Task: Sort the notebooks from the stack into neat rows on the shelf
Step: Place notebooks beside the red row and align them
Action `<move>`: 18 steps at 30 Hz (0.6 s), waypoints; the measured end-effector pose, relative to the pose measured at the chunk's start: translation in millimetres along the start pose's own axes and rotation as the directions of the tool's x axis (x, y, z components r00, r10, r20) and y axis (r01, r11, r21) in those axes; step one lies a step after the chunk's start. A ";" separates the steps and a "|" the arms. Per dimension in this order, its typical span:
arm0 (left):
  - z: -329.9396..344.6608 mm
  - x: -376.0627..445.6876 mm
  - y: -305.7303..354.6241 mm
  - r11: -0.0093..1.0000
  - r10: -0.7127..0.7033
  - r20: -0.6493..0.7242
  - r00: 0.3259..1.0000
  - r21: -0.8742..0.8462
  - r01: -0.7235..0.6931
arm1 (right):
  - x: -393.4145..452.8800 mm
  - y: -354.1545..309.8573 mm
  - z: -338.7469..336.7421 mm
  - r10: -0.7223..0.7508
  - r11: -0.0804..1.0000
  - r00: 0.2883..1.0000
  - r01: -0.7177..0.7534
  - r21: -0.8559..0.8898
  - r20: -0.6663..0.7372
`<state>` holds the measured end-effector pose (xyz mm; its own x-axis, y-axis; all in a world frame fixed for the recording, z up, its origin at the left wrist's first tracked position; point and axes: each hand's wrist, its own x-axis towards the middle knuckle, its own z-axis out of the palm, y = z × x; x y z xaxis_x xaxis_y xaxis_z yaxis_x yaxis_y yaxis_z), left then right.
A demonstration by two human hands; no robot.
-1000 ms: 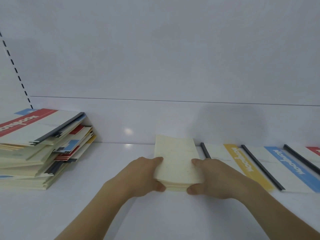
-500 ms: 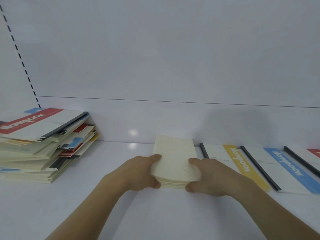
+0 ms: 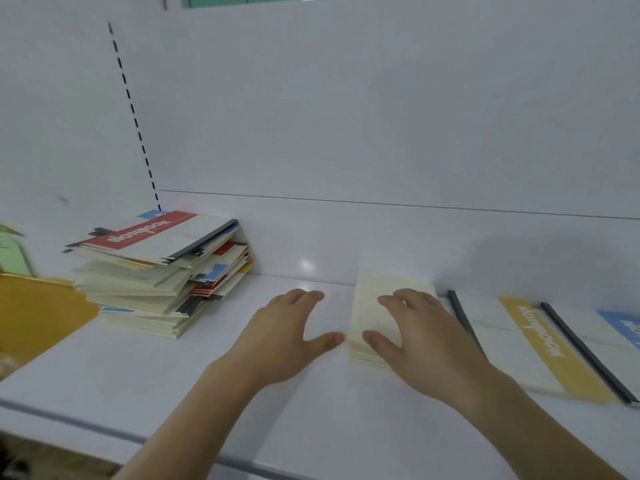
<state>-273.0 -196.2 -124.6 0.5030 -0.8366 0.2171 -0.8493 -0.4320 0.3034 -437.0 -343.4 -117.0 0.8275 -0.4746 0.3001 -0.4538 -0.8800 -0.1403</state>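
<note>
A small pile of cream notebooks lies face down on the white shelf, near its back wall. My right hand rests flat on top of this pile with fingers spread. My left hand hovers open just left of the pile, its thumb close to the pile's edge, holding nothing. The untidy stack of notebooks sits at the left, a red-banded one on top. To the right lie a yellow-banded notebook and a blue-banded notebook, side by side.
The shelf's front edge runs across the lower left. A yellow shape and a green shape show beyond the shelf's left end. A slotted upright stands in the back wall.
Both hands have let go of the cream pile's sides. The left hand moved off to the left and opened; the right hand now lies flat on top. The view swung right.
</note>
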 end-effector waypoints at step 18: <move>-123.5 -63.7 -188.0 0.990 0.084 -0.589 0.804 0.139 -0.002 | 78.4 -240.6 20.5 -0.141 0.980 0.961 0.170 0.106 -0.237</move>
<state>-125.6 -20.1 -80.9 0.4268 -0.5102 0.7467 -0.8643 -0.4731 0.1707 -256.2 -169.3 -79.1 0.7811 -0.3274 0.5317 -0.2692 -0.9449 -0.1864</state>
